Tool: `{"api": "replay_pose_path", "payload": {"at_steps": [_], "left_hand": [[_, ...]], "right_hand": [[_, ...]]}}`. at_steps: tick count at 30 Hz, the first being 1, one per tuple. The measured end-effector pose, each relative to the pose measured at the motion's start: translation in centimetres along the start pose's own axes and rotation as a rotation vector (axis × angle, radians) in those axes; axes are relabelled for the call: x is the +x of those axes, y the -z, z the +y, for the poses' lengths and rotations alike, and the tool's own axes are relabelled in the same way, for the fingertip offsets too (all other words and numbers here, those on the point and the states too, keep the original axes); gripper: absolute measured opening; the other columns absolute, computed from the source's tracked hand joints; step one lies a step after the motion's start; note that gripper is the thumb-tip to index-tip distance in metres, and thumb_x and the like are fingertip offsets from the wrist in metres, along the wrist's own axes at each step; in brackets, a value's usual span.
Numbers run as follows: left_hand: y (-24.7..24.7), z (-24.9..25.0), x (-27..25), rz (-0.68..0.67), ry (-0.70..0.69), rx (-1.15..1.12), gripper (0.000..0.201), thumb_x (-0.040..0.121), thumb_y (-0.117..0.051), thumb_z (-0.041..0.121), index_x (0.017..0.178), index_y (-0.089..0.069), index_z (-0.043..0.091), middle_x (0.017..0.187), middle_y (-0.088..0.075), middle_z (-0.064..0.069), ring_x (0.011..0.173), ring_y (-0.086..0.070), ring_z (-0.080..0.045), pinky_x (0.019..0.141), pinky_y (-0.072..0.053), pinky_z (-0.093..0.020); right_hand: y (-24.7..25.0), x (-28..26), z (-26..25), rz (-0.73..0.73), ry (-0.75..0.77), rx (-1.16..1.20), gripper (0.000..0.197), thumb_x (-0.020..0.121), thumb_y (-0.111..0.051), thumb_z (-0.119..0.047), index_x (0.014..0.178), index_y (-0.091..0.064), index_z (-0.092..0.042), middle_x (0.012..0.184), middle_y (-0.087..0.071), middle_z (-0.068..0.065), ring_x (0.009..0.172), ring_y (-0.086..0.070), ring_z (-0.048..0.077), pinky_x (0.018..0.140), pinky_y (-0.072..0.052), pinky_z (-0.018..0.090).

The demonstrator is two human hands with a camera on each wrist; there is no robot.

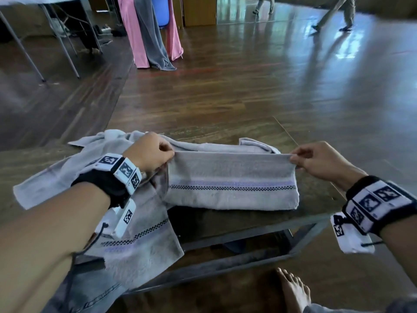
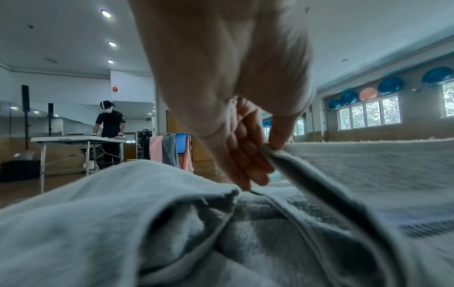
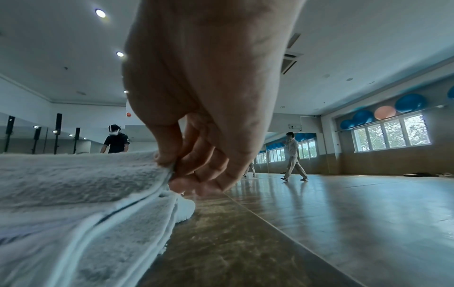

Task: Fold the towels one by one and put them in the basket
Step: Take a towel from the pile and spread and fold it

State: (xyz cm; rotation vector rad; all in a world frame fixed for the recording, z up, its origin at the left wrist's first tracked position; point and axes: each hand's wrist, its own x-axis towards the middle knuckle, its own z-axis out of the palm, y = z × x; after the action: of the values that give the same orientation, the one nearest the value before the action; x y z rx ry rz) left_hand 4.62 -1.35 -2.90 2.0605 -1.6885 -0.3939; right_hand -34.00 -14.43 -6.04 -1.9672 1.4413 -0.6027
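Towel (image 1: 232, 181) with a purple stripe is being held up over the middle of the low table (image 1: 259, 224), already doubled over, its lower edge lying on the tabletop. One top corner is being pinched by the left hand (image 1: 151, 152), thumb against curled fingers; the other top corner is being pinched the same way by the right hand (image 1: 320, 159). The top edge is being kept stretched tight between both hands. In the right wrist view several layers are being shown under the pinch, so at least one fold is judged done, with another fold likely needed before the towel is ready.

Basket is not being seen in any view, so nothing can be said about towels already stowed. Placing of this towel is judged as not yet done.

Loose towels (image 1: 74, 168) are lying crumpled over the left side of the table, under the left forearm, with one striped end (image 1: 144, 251) hanging off the near left edge. Those are judged as waiting to be folded, count not clear. The pile is touching the held towel's left end and could be dragged along or get in the way of laying it flat.

Pink and grey cloths (image 1: 151, 32) are hanging over a blue chair well behind the table. A folding table (image 1: 45, 23) is standing at far left. A bare foot (image 1: 293, 290) is resting on the floor just beside the near edge.
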Motion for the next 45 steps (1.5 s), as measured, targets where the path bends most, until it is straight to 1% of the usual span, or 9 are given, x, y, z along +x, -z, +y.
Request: {"api": "replay_pose_path", "payload": {"at_steps": [3,7,11,14,18,22,33,38,45], "left_hand": [[-1.3,-0.3,2.3,0.078,-0.004,0.04,0.022,0.089,-0.064,0.013,0.071,-0.076,0.009,0.067,-0.073,-0.001,0.062,-0.066,-0.014,0.056,-0.046,-0.012],[-2.7,-1.0,4.4,-0.042,0.062,0.079,0.023,0.087,-0.061,0.01,0.074,-0.076,-0.002,0.078,-0.076,-0.012,0.078,-0.069,-0.033,0.07,-0.055,-0.038],[-3.8,-1.9,5.0,-0.128,0.121,0.104,0.025,0.088,-0.064,0.01,0.071,-0.075,-0.005,0.057,-0.07,0.006,0.057,-0.063,-0.018,0.051,-0.048,-0.025],[-4.2,-2.2,4.7,-0.107,0.12,0.085,0.03,0.089,-0.064,0.01,0.064,-0.071,-0.005,0.044,-0.06,0.01,0.043,-0.05,-0.005,0.041,-0.035,-0.012],[-3.9,-1.9,4.2,-0.08,0.068,0.114,0.02,0.087,-0.065,0.011,0.076,-0.078,0.001,0.07,-0.075,-0.003,0.069,-0.069,-0.02,0.06,-0.055,-0.03],[-3.8,-1.5,3.8,-0.046,0.015,0.185,0.02,0.085,-0.062,0.009,0.073,-0.077,0.002,0.073,-0.075,-0.007,0.071,-0.07,-0.026,0.067,-0.059,-0.045],[-2.9,-1.0,2.9,-0.016,-0.025,0.194,0.015,0.082,-0.069,0.011,0.071,-0.079,0.011,0.07,-0.073,0.002,0.067,-0.065,-0.011,0.065,-0.057,-0.033],[-2.9,-1.3,2.7,-0.007,-0.052,0.182,0.013,0.083,-0.071,0.011,0.072,-0.08,0.012,0.068,-0.071,0.004,0.066,-0.063,-0.009,0.065,-0.053,-0.029],[-3.2,-1.8,2.5,-0.003,-0.028,0.161,0.009,0.083,-0.073,0.014,0.081,-0.081,0.012,0.075,-0.075,0.0,0.07,-0.067,-0.012,0.069,-0.057,-0.032]], "right_hand": [[-1.3,2.8,0.9,0.041,-0.028,-0.05,0.015,0.091,-0.073,-0.017,0.077,-0.076,-0.021,0.082,-0.074,0.007,0.078,-0.067,0.027,0.072,-0.055,0.035],[-2.8,4.8,2.1,0.019,-0.068,-0.061,0.011,0.088,-0.077,-0.019,0.078,-0.078,-0.024,0.081,-0.072,0.0,0.066,-0.058,0.01,0.064,-0.043,0.023],[-3.5,5.1,2.5,-0.036,-0.027,-0.032,0.017,0.088,-0.077,-0.016,0.077,-0.076,-0.029,0.082,-0.074,-0.005,0.077,-0.065,0.013,0.075,-0.048,0.027],[-3.3,5.0,2.3,-0.039,-0.012,-0.027,0.018,0.089,-0.076,-0.02,0.076,-0.076,-0.032,0.08,-0.073,-0.007,0.073,-0.065,0.014,0.068,-0.049,0.027],[-3.4,4.4,2.1,-0.038,-0.003,-0.069,0.008,0.089,-0.076,-0.026,0.084,-0.078,-0.032,0.087,-0.074,-0.004,0.085,-0.069,0.021,0.077,-0.055,0.032],[-3.6,4.1,2.1,-0.028,0.022,-0.123,0.008,0.089,-0.076,-0.028,0.083,-0.075,-0.033,0.087,-0.073,-0.005,0.084,-0.067,0.015,0.065,-0.048,0.022],[-3.9,2.6,2.3,0.004,0.162,-0.197,0.011,0.086,-0.077,-0.03,0.08,-0.068,-0.032,0.082,-0.068,-0.007,0.078,-0.063,0.015,0.063,-0.047,0.027],[-3.3,1.9,2.2,-0.038,0.231,-0.124,0.014,0.081,-0.08,-0.022,0.08,-0.071,-0.033,0.093,-0.076,-0.007,0.087,-0.07,0.017,0.082,-0.057,0.038],[-3.1,1.2,2.8,-0.035,0.324,-0.121,0.015,0.078,-0.083,-0.01,0.087,-0.078,-0.021,0.115,-0.075,-0.007,0.103,-0.069,0.009,0.089,-0.049,0.017]]}}
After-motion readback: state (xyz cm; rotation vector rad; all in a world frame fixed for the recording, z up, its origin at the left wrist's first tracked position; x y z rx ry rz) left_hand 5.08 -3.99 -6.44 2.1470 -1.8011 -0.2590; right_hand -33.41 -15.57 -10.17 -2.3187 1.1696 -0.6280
